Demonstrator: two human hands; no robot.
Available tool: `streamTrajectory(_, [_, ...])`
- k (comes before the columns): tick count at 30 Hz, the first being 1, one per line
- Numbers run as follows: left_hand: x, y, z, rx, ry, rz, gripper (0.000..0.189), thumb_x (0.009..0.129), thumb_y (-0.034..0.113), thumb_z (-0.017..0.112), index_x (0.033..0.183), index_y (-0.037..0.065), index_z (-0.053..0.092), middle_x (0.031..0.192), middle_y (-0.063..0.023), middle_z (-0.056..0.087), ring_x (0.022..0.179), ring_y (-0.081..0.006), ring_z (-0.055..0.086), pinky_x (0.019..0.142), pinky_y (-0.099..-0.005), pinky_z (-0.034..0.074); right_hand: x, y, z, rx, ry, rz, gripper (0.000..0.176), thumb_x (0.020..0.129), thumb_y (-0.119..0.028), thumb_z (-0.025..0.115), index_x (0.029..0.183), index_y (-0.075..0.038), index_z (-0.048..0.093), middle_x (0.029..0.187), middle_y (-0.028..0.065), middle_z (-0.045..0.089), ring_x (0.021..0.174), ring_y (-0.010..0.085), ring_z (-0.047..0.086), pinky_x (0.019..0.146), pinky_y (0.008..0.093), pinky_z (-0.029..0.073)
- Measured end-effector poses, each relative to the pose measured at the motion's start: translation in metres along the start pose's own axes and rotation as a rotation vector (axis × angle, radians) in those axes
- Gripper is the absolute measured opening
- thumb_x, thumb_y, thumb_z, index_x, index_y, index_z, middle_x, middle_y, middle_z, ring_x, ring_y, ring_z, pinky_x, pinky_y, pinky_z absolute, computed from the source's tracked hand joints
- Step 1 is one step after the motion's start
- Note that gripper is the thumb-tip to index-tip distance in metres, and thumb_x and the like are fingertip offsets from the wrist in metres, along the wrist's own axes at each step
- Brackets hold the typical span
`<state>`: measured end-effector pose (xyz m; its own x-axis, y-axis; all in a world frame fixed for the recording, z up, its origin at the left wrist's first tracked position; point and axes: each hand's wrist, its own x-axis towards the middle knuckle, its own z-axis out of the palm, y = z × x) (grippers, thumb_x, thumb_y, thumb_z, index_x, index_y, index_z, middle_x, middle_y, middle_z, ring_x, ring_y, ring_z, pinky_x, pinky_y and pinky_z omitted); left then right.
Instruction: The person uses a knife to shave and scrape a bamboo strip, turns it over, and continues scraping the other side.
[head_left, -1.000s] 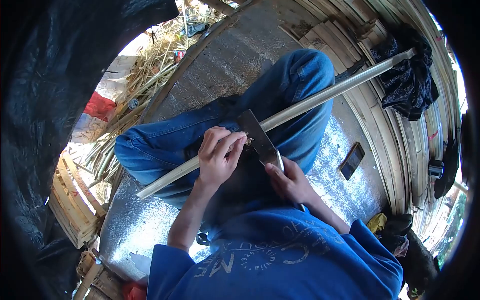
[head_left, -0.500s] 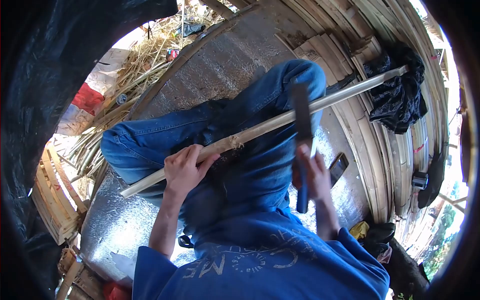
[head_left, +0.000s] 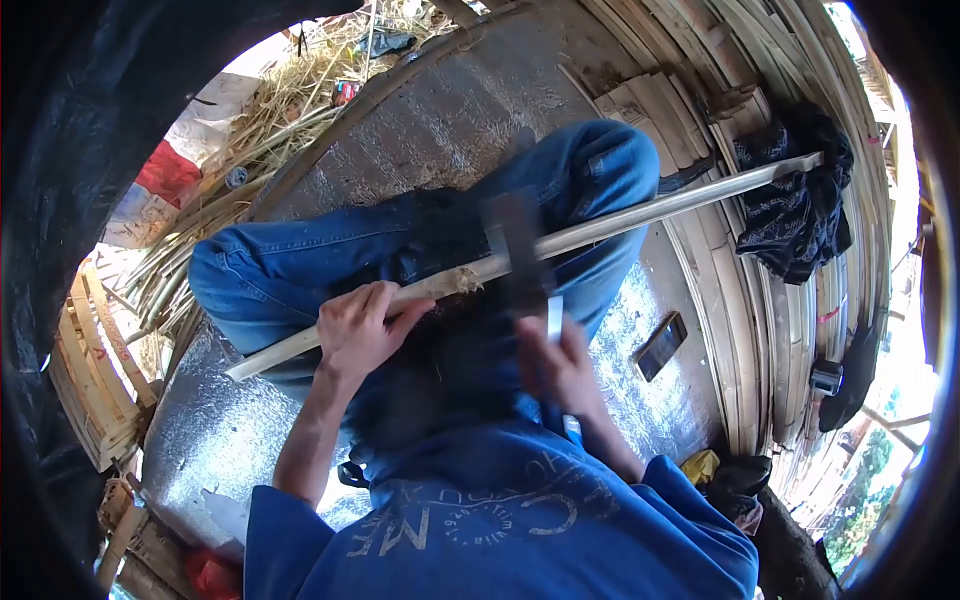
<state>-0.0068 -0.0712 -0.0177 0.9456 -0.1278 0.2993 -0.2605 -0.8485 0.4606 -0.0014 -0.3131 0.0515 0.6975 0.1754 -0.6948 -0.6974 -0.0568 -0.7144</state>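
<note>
Now, in the head view, the left hand (head_left: 362,328) is closed around the strip (head_left: 640,215), which lies slantwise across the lap, its far end reaching the cloth (head_left: 795,215) on the slats. The right hand (head_left: 560,365) is wrapped round the handle of the knife (head_left: 515,250). Half a second ago the blade was lifted off to the right, by the knee; it has swung back and stands blurred across the strip, just right of the frayed spot (head_left: 462,279). The left hand has barely shifted. I judge the cutting there is mid-stroke, one chop among several. A phone (head_left: 661,346) lies on the mat (head_left: 250,440) beside the leg.
</note>
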Motion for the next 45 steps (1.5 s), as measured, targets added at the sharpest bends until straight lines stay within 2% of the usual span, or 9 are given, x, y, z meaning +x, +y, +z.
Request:
streamTrajectory(4, [-0.002,-0.001,0.005,0.014,0.039,-0.008,0.04,0.077,0.043,0.076,0.072,0.009,0.054,0.057,-0.003,0.057,0.046,-0.0199,0.059,0.042,-0.03,0.046,-0.009,-0.038,-0.037,0.135,0.2,-0.41,0.026,0.097,-0.029,0.054,0.082,-0.008,0.054,0.056,-0.0011,0.05,0.041,0.0074,0.047,0.035,0.023,0.037])
streamTrajectory(17, [-0.005,-0.002,0.004,0.016,0.031,-0.011,0.041,0.076,0.044,0.075,0.07,0.009,0.054,0.057,-0.003,0.057,0.046,-0.0201,0.059,0.042,-0.03,0.045,0.0,-0.006,-0.037,0.418,0.249,-0.118,0.025,0.098,-0.029,0.049,0.094,-0.005,0.058,0.063,0.0049,0.057,0.047,0.0123,0.053,0.04,0.0279,0.042])
streamTrajectory(19, [-0.003,-0.005,0.006,0.008,-0.073,-0.06,0.041,0.076,0.043,0.076,0.07,0.009,0.055,0.057,-0.0027,0.057,0.047,-0.0194,0.059,0.042,-0.029,0.045,0.018,0.023,0.004,-0.339,0.099,0.025,0.031,0.096,-0.033,0.054,0.104,-0.003,0.057,0.063,0.0008,0.053,0.063,0.0131,0.054,0.058,0.0323,0.043])
streamTrajectory(26, [-0.003,-0.002,0.005,0.031,0.046,-0.016,0.043,0.078,0.045,0.074,0.067,0.01,0.052,0.054,-0.0024,0.055,0.045,-0.0192,0.058,0.04,-0.0297,0.044,-0.014,-0.025,-0.042,0.128,0.103,-0.287,0.023,0.097,-0.027,0.051,0.088,-0.007,0.058,0.058,0.0013,0.055,0.043,0.0115,0.048,0.039,0.0252,0.037])
streamTrajectory(28, [-0.004,-0.003,0.007,0.02,0.024,-0.025,0.043,0.077,0.045,0.074,0.067,0.01,0.052,0.054,-0.0023,0.055,0.044,-0.0187,0.058,0.04,-0.0294,0.044,0.01,0.011,-0.045,-0.85,0.231,-0.581,0.031,0.097,-0.034,0.051,0.092,-0.004,0.059,0.059,0.0021,0.055,0.049,0.011,0.051,0.045,0.0266,0.041])
streamTrajectory(29, [-0.003,-0.004,0.006,0.012,-0.005,-0.034,0.043,0.077,0.046,0.074,0.067,0.01,0.052,0.054,-0.0022,0.055,0.044,-0.0183,0.058,0.039,-0.0291,0.044,0.014,0.007,-0.003,-0.442,0.284,-0.095,0.037,0.095,-0.039,0.054,0.1,-0.002,0.057,0.059,0.0014,0.054,0.054,0.0102,0.052,0.05,0.0275,0.042])
streamTrajectory(39, [-0.004,-0.004,0.007,0.031,0.042,-0.017,0.044,0.077,0.048,0.074,0.066,0.011,0.052,0.053,-0.0019,0.055,0.042,-0.0186,0.057,0.039,-0.0293,0.044,-0.001,0.001,-0.064,0.701,0.023,-0.223,0.016,0.096,-0.02,0.051,0.096,-0.005,0.057,0.057,0.0045,0.056,0.043,0.0134,0.052,0.039,0.0266,0.04])
streamTrajectory(41, [-0.005,-0.006,0.007,0.016,-0.055,-0.081,0.045,0.077,0.048,0.074,0.066,0.011,0.052,0.053,-0.0019,0.055,0.043,-0.0188,0.058,0.039,-0.029,0.044,0.018,0.012,0.007,-0.217,0.14,-0.095,0.024,0.096,-0.028,0.054,0.097,-0.003,0.053,0.053,-0.0002,0.051,0.043,0.0102,0.049,0.04,0.0262,0.037])
streamTrajectory(45, [-0.008,-0.003,0.002,0.021,0.028,-0.004,0.044,0.077,0.048,0.074,0.066,0.011,0.053,0.053,-0.0021,0.055,0.044,-0.019,0.058,0.04,-0.0291,0.045,0.0,0.0,-0.012,-0.099,0.114,-0.081,0.025,0.096,-0.03,0.054,0.087,-0.006,0.053,0.051,0.0021,0.048,0.037,0.0125,0.045,0.036,0.0257,0.035])
